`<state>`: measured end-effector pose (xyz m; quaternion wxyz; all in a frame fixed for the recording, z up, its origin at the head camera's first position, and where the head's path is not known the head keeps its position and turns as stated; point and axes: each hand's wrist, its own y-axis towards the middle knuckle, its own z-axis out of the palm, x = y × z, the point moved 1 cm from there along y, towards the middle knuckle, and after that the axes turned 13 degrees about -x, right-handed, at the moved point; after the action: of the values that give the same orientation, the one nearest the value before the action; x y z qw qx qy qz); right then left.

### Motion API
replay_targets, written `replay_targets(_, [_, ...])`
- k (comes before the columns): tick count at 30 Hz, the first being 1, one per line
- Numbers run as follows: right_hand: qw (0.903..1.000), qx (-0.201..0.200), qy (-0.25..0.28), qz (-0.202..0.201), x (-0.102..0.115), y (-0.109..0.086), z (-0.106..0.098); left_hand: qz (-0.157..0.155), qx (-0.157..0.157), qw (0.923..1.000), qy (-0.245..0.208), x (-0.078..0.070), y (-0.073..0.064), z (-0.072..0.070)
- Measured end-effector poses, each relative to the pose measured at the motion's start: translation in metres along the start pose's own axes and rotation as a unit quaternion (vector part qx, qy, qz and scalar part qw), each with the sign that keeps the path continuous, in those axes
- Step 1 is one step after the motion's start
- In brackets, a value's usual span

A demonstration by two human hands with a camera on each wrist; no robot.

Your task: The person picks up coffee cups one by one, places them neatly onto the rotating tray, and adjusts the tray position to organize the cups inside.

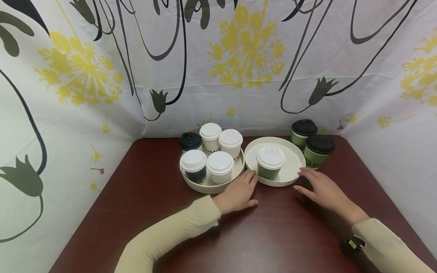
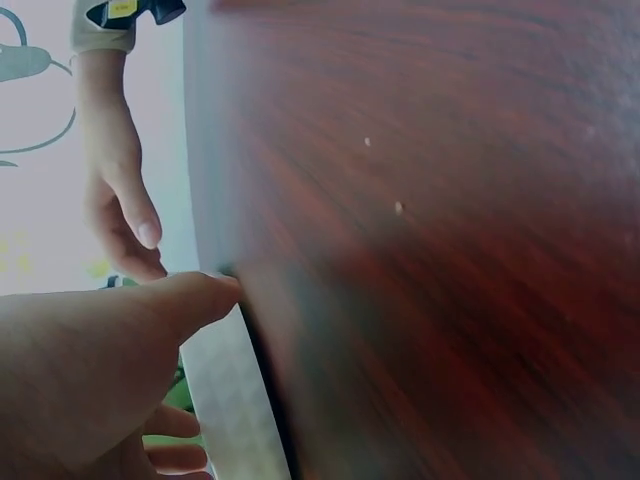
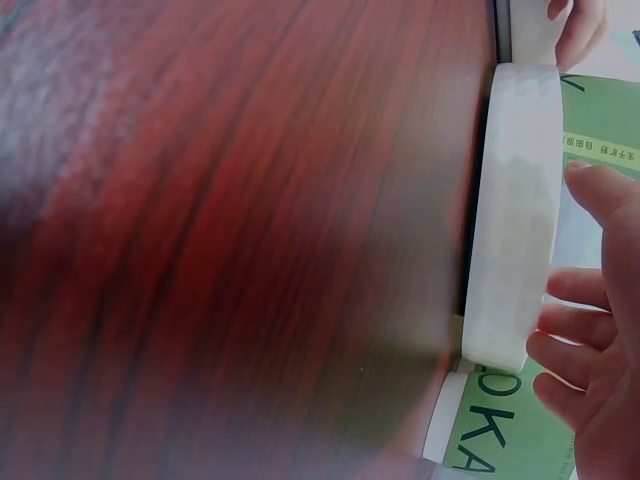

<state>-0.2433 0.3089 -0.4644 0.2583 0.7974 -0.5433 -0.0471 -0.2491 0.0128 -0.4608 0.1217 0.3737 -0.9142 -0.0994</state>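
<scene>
A round cream tray point(image 1: 289, 172) at the right bears a green paper cup point(image 1: 269, 172) with a white lid. My left hand point(image 1: 239, 192) is by this tray's left front edge, fingers extended toward the gap between the two trays. At its right rim is my right hand point(image 1: 324, 189), fingers loosely spread and thumb apart; exact contact is unclear. In the right wrist view the fingers point(image 3: 570, 330) lie along the tray's rim point(image 3: 515, 220). The left tray point(image 1: 201, 187) carries several white-lidded cups, one of them a dark cup point(image 1: 196, 176).
Two green cups with black lids, a rear one point(image 1: 303, 131) and a front one point(image 1: 317, 151), stand right of the right tray. A black-lidded dark cup point(image 1: 190, 141) is at the left tray's back left. Patterned cloth point(image 1: 191, 68) surrounds the dark red table point(image 1: 136, 197).
</scene>
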Motion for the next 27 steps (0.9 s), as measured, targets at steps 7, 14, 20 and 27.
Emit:
replay_targets(7, [0.9998,-0.009,-0.005,-0.014,0.002,-0.001,-0.001,0.013,-0.022,0.9997,-0.001,-0.012,-0.003,-0.007])
replay_targets(14, [0.9994,-0.016,-0.009,-0.029,0.008,-0.002,-0.002,0.054,-0.036,0.9976,-0.023,-0.023,-0.003,-0.012])
replay_targets(20, [0.9991,-0.015,-0.018,-0.035,0.014,-0.004,-0.003,0.09,-0.025,0.9951,-0.033,-0.028,-0.002,-0.012])
replay_targets(27, [0.9983,-0.024,-0.029,-0.045,0.022,-0.005,-0.003,0.101,-0.011,0.9942,-0.034,-0.03,0.001,-0.012])
